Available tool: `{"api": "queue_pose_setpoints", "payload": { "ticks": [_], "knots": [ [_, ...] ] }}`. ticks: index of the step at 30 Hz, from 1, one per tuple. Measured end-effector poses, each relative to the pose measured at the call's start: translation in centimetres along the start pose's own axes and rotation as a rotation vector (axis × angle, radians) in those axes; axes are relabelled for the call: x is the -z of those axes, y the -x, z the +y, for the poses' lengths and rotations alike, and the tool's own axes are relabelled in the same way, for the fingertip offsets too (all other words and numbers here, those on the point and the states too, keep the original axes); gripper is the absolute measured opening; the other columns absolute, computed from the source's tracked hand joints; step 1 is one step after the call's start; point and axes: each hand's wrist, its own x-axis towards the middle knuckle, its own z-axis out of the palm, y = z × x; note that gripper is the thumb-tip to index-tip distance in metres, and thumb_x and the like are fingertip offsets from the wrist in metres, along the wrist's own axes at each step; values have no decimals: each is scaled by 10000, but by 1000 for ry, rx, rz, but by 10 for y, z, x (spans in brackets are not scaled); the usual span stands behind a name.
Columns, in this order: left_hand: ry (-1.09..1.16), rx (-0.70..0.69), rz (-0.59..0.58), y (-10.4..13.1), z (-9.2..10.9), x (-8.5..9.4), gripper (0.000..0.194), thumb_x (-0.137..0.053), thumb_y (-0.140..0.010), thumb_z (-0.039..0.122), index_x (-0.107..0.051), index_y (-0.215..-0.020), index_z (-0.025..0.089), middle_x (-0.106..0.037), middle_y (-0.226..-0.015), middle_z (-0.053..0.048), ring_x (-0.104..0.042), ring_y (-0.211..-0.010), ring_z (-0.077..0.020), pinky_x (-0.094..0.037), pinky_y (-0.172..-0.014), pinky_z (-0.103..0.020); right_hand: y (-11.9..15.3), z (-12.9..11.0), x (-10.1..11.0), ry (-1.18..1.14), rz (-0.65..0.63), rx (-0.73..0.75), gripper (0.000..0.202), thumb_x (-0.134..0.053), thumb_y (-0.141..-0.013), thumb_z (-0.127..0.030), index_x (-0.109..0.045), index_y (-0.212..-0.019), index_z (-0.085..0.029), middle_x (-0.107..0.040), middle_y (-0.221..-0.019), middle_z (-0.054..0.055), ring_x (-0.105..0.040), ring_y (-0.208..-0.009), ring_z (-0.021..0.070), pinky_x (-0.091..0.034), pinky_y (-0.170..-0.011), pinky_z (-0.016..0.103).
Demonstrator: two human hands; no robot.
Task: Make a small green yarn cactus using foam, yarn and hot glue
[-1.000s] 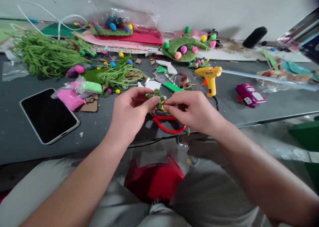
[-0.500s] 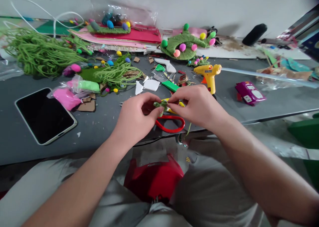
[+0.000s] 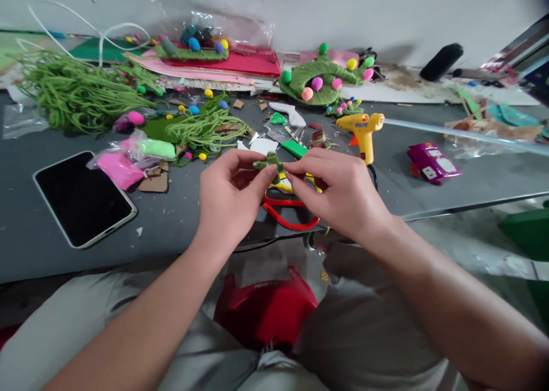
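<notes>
A small green yarn-wrapped piece (image 3: 271,160) is held up between my hands, above the table's front edge. My left hand (image 3: 231,194) pinches it between thumb and fingers. My right hand (image 3: 338,188) has thumb and forefinger pressed together at the piece's right end; whether they grip the piece itself or a strand of its yarn is too small to tell. Just below my fingers lie red-handled scissors (image 3: 291,226) and, partly covered by my hands, a yellow-handled tool (image 3: 284,186).
A yellow glue gun (image 3: 362,132) stands to the right, near a purple packet (image 3: 433,163). At left are a phone (image 3: 83,199), bagged pink clay (image 3: 118,171) and heaped green yarn (image 3: 77,91). Behind lies a green yarn-wrapped shape (image 3: 311,82) with coloured balls. Paper scraps (image 3: 263,146) lie mid-table.
The green piece has turned in my fingers and risen slightly, so more of it shows. My left hand has shifted a little up and left. The view has moved slightly.
</notes>
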Motion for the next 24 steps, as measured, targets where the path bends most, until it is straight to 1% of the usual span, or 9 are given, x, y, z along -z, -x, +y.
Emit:
{"api": "queue_pose_setpoints", "payload": {
  "ticks": [3,6,10,13,16,18,21,24],
  "knots": [
    [88,29,24,0,-3,-1,257,-884,-760,310,-727,-931,199,-747,-858,-22,-726,-762,-173,-610,-708,-293,1,0,1,-5,37,35,158,-606,-945,-153,-749,-930,-218,-710,-861,29,-648,-782,162,-448,-653,292],
    [201,85,35,-2,-5,-3,267,-901,-736,294,-734,-922,202,-733,-830,-12,-702,-731,-156,-610,-716,-301,-1,-1,1,-28,46,35,159,-614,-939,-140,-751,-930,-221,-727,-869,25,-657,-784,158,-467,-665,287],
    [398,189,14,-4,-2,-5,299,-926,-684,246,-728,-902,195,-734,-838,-8,-704,-785,-153,-612,-775,-312,-3,-1,0,-133,63,19,157,-630,-919,-117,-758,-924,-208,-734,-859,21,-635,-727,133,-487,-669,280],
    [463,266,-19,-5,3,-4,314,-927,-653,224,-711,-878,191,-731,-835,1,-709,-801,-147,-608,-788,-307,-4,1,0,-227,35,-41,145,-632,-935,-156,-768,-934,-203,-736,-855,26,-598,-672,123,-478,-631,282],
    [448,321,-55,-7,7,-1,325,-917,-637,201,-696,-876,195,-723,-844,8,-713,-800,-148,-608,-776,-305,-5,4,1,-306,-31,-111,151,-634,-948,-200,-784,-957,-192,-739,-860,38,-589,-665,128,-461,-604,284],
    [421,336,-72,-8,9,2,324,-916,-626,195,-697,-866,196,-713,-835,9,-708,-783,-149,-607,-755,-302,-7,8,2,-362,-66,-117,153,-646,-939,-200,-792,-976,-172,-739,-854,40,-600,-680,131,-456,-604,280],
    [384,341,-108,-10,9,7,309,-920,-611,191,-710,-838,196,-703,-796,8,-698,-744,-149,-599,-722,-296,-10,16,5,-423,-121,-78,160,-649,-926,-176,-798,-980,-156,-749,-874,42,-638,-734,141,-469,-638,272],
    [242,327,-209,-11,8,10,308,-935,-615,227,-722,-835,196,-709,-753,3,-693,-686,-160,-590,-685,-306,-12,24,9,-392,-171,6,184,-624,-919,-128,-795,-977,-162,-767,-926,47,-677,-819,158,-493,-719,274]
  ]
}}
